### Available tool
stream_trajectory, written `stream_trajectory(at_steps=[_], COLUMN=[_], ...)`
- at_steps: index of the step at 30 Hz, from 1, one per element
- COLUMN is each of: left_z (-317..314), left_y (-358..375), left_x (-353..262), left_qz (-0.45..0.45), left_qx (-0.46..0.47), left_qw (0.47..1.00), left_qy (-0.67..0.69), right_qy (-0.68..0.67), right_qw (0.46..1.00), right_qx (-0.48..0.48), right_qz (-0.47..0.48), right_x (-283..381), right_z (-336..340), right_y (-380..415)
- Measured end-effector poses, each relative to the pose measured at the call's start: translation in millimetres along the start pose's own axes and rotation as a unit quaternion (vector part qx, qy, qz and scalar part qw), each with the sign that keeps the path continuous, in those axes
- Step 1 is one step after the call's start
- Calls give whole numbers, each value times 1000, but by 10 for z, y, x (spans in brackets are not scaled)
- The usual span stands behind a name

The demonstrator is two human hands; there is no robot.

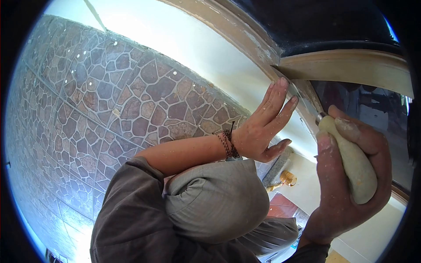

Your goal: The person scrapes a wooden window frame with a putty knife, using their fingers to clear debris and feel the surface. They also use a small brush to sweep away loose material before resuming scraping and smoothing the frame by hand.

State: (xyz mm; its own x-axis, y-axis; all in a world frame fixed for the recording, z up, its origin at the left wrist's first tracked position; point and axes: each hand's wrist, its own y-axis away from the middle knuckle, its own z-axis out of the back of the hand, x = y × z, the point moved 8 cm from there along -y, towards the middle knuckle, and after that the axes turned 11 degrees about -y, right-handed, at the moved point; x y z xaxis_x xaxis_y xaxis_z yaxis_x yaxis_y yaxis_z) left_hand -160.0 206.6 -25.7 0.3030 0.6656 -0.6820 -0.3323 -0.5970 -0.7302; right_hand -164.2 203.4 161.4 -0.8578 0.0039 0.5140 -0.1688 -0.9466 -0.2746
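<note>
My right hand is closed around the pale, bulbous handle of a putty knife. Its metal blade, seen nearly edge-on, points up and left along the wooden window frame, close to the corner where a cross rail joins. Whether the blade tip touches the wood is hard to see. My left hand has its fingers stretched out, the fingertips at the edge of the frame beside the blade. Nothing is held in it. Whitish smears mark the fingers of both hands.
Dark glass panes sit above and below the rail. A pale wall runs beside the frame. Stone-patterned paving with white spots spreads at left. My bent knee is below my left arm; a small orange-brown object lies beyond it.
</note>
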Motion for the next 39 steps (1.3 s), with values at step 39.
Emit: stream_trajectory(at_steps=[39], left_z=[0], left_y=[-28], left_x=[-44], left_qz=[4], left_qx=[19], left_qw=[1000], left_qy=[14], right_qy=[31], right_qw=[988], right_qx=[-49], right_qz=[-144], right_x=[-64], right_z=[188], right_y=[-57])
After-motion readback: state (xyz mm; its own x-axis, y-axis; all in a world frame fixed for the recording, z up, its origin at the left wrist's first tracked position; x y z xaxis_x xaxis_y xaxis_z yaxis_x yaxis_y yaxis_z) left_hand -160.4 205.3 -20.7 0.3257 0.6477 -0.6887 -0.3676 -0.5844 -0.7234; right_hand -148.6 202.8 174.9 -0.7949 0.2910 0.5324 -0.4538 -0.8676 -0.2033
